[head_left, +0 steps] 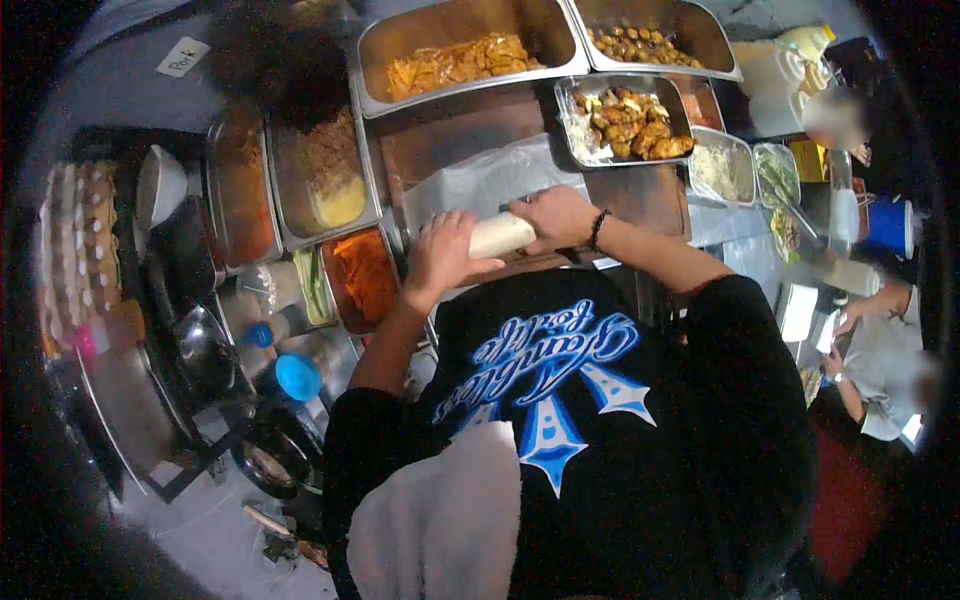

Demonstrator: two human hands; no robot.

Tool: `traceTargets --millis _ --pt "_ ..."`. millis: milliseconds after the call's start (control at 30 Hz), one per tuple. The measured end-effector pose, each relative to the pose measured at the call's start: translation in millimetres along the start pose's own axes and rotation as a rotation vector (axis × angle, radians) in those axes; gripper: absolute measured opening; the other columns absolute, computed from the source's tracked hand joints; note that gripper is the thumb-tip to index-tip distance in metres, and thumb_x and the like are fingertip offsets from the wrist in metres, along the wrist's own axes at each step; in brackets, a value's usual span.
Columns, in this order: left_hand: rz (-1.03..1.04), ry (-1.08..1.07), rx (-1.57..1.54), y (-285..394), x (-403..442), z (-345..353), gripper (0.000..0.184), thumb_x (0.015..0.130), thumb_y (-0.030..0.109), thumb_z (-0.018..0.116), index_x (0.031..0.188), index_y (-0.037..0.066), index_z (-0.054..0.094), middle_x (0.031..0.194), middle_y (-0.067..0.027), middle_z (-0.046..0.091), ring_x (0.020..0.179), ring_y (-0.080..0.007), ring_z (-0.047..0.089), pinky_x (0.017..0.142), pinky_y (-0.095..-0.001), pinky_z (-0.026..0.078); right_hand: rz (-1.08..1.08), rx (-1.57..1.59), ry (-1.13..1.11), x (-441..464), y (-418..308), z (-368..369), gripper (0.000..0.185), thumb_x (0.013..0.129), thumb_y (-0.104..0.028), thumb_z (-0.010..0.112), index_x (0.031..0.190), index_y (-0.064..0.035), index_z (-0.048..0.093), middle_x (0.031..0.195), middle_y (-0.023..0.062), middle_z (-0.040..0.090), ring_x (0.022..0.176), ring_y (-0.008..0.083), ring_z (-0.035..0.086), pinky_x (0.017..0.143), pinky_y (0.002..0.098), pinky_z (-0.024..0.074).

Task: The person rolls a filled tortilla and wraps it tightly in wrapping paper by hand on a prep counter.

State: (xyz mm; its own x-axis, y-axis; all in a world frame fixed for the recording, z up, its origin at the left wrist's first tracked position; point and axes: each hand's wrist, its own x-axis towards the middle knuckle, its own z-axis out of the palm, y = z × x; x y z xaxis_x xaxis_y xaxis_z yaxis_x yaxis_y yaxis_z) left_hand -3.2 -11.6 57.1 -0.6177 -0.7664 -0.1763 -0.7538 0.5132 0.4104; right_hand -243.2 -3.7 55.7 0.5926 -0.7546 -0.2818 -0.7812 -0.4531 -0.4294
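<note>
A pale rolled wrap [503, 236] lies crosswise between my two hands, close in front of my chest. My left hand [443, 250] is closed around its left end, thumb along the near side. At the right end, my right hand [560, 218] grips it with fingers curled over the top; a dark bracelet circles that wrist. Beneath and behind the wrap, a sheet of whitish paper [470, 185] covers part of a brown board [430, 130]. The fingers hide both ends of the wrap.
Metal pans of orange-coated food [460, 66] and small round pieces [640, 46] stand behind. A tray of browned chicken-like pieces [640, 130] sits right of the paper. Shredded orange food [362, 280], blue-capped bottles [298, 377] and egg trays [80, 230] are left. Another person [885, 350] stands far right.
</note>
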Motion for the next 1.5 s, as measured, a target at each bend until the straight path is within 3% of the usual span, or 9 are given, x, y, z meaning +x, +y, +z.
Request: traceTargets --millis 133,167,533,667,967,1200,1400,1467,1500 --pt "0.093 -0.020 -0.152 9.8 13.2 -3.2 0.079 0.071 0.058 0.075 0.122 0.000 0.057 0.132 -0.0202 0.052 0.123 -0.0347 0.049 0.106 -0.0478 0.037 -0.120 -0.156 0.194 -3.6 -10.3 -5.4 0.062 0.072 -0.043 0.076 0.119 -0.0077 0.057 0.111 0.0167 0.064 0.105 0.0329 0.062 0.087 0.0477 0.0493" --pt "0.085 -0.015 -0.162 10.7 15.0 0.7 0.079 0.071 0.058 0.075 0.122 0.000 0.057 0.132 -0.0202 0.052 0.123 -0.0347 0.049 0.106 -0.0478 0.037 -0.022 -0.109 0.027 -1.1 -13.5 -5.1 0.064 0.073 -0.045 0.074 0.118 -0.0033 0.056 0.117 0.0171 0.061 0.112 0.0318 0.057 0.092 0.0465 0.0459" --pt "-0.008 -0.285 -0.216 9.9 47.5 -11.6 0.078 0.070 0.054 0.077 0.121 -0.002 0.058 0.132 -0.0190 0.054 0.127 -0.0323 0.047 0.103 -0.0479 0.040 -0.034 -0.105 0.167 -1.2 -30.1 7.3 0.070 0.071 -0.045 0.076 0.120 -0.0013 0.052 0.116 0.0156 0.060 0.106 0.0321 0.058 0.090 0.0437 0.0477" --pt "0.221 -0.191 -0.137 -22.4 51.6 6.4 0.052 0.091 0.036 0.060 0.135 0.009 0.054 0.148 -0.0113 0.045 0.139 -0.0316 0.037 0.110 -0.0481 0.034 0.006 -0.073 0.151 7.1 -26.8 8.5 0.067 0.069 -0.043 0.077 0.117 -0.0013 0.054 0.112 0.0153 0.060 0.106 0.0317 0.058 0.089 0.0422 0.0489" --pt "0.168 -0.195 -0.037 -23.2 53.2 16.0 0.059 0.085 0.001 0.049 0.142 0.015 0.049 0.156 -0.0046 0.034 0.145 -0.0295 0.028 0.114 -0.0536 0.028 -0.096 0.053 0.039 17.7 -16.7 6.1 0.055 0.070 -0.038 0.078 0.103 -0.0018 0.054 0.092 0.0175 0.064 0.086 0.0359 0.064 0.075 0.0444 0.0522" --pt "0.146 -0.179 -0.032 -22.1 54.9 14.2 0.058 0.086 0.004 0.050 0.143 0.017 0.048 0.156 -0.0035 0.034 0.145 -0.0283 0.027 0.114 -0.0550 0.028 -0.092 0.078 -0.043 20.8 -14.1 0.3 0.053 0.069 -0.039 0.077 0.098 -0.0008 0.054 0.082 0.0190 0.064 0.081 0.0385 0.065 0.071 0.0474 0.0514" --pt "0.196 -0.079 -0.260 -11.5 42.8 -13.1 0.066 0.086 0.027 0.065 0.143 0.005 0.042 0.148 -0.0186 0.041 0.138 -0.0361 0.036 0.112 -0.0493 0.033 -0.077 0.109 0.012 21.1 -11.6 1.2 0.058 0.067 -0.040 0.077 0.110 -0.0059 0.061 0.094 0.0169 0.070 0.084 0.0362 0.068 0.075 0.0472 0.0544" --pt "-0.024 -0.350 -0.219 21.6 24.8 -45.4 0.087 0.074 0.040 0.078 0.139 -0.003 0.040 0.135 -0.0245 0.048 0.128 -0.0399 0.046 0.107 -0.0468 0.038 -0.050 0.128 -0.004 19.1 -17.1 -3.6 0.056 0.066 -0.040 0.077 0.108 -0.0060 0.061 0.094 0.0167 0.070 0.083 0.0368 0.068 0.075 0.0472 0.0544" --pt "0.022 -0.226 -0.176 18.7 14.0 -23.3 0.088 0.064 0.038 0.086 0.130 -0.002 0.044 0.123 -0.0215 0.055 0.117 -0.0379 0.054 0.099 -0.0458 0.045 -0.033 0.136 -0.011 22.0 -18.0 -7.9 0.055 0.066 -0.041 0.077 0.106 -0.0061 0.062 0.093 0.0166 0.070 0.082 0.0373 0.068 0.076 0.0471 0.0544"
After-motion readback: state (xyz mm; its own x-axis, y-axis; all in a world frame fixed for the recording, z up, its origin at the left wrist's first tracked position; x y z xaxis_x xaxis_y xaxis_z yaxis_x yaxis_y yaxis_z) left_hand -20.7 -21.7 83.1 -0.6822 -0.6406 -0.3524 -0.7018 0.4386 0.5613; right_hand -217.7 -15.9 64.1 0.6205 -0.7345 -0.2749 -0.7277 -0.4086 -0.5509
